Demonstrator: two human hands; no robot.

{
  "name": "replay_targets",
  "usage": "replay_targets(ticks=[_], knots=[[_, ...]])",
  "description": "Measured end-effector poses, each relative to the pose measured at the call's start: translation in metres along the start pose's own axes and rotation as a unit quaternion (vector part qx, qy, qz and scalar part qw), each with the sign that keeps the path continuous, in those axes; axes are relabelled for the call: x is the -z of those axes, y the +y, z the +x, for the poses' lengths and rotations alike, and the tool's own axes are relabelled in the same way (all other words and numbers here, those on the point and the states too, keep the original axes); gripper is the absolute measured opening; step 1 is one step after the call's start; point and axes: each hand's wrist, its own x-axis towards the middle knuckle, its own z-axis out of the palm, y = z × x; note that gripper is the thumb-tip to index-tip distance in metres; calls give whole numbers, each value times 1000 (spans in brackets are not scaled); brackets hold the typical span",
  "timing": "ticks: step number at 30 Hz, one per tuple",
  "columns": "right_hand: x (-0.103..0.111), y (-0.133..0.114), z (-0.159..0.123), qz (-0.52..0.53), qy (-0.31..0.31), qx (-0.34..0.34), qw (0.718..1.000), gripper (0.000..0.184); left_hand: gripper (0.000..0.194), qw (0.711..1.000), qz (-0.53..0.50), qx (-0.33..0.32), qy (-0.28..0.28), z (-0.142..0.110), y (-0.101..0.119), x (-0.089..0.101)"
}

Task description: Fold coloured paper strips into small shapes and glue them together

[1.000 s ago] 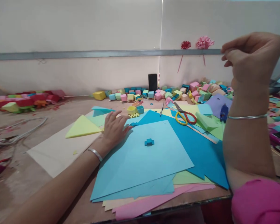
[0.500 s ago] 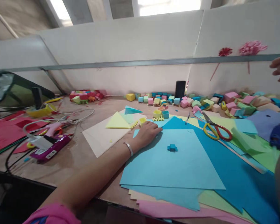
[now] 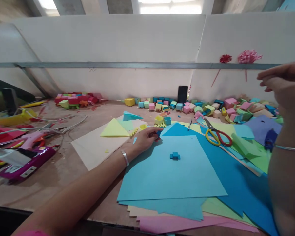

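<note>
My left hand (image 3: 147, 138), a silver bangle at its wrist, is at the upper left edge of a light blue paper sheet (image 3: 172, 180). Thumb and forefinger pinch a small dark blue paper piece (image 3: 159, 132), with a bit of red just below it. On the sheet lies a small blue folded paper piece (image 3: 175, 156), apart from both hands. My right hand (image 3: 285, 80) is raised at the right edge, above the table. Its fingers are drawn together; anything between them is hidden.
Scissors (image 3: 217, 137) and a thin wooden stick (image 3: 241, 160) lie on papers at the right. Small yellow paper cups (image 3: 159, 120) stand behind my left hand. Many coloured paper cubes and a phone (image 3: 182, 94) line the wall. A purple power strip (image 3: 28, 165) with cables is at the left.
The view has turned a little to the right. My left hand has lifted slightly, and a blue piece now shows in its fingers. My right hand and forearm have come further into view.
</note>
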Motion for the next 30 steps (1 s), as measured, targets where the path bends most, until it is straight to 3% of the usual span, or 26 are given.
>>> replay_targets(ticks=[3,10,14,25,30], knots=[[4,0,-3,-23,-52,47,997,28,27,995,-86,52,-12,0,1,-2],[5,3,1,-26,-55,53,997,27,35,970,-213,120,4,2,0,-1],[4,-2,1,-20,-60,52,997,27,38,952,-275,135,-10,3,-1,4],[4,0,2,-9,-64,64,996,25,49,883,-426,150,-127,1,0,13],[3,-3,2,-17,-57,65,996,25,41,881,-426,154,-133,1,-4,13]])
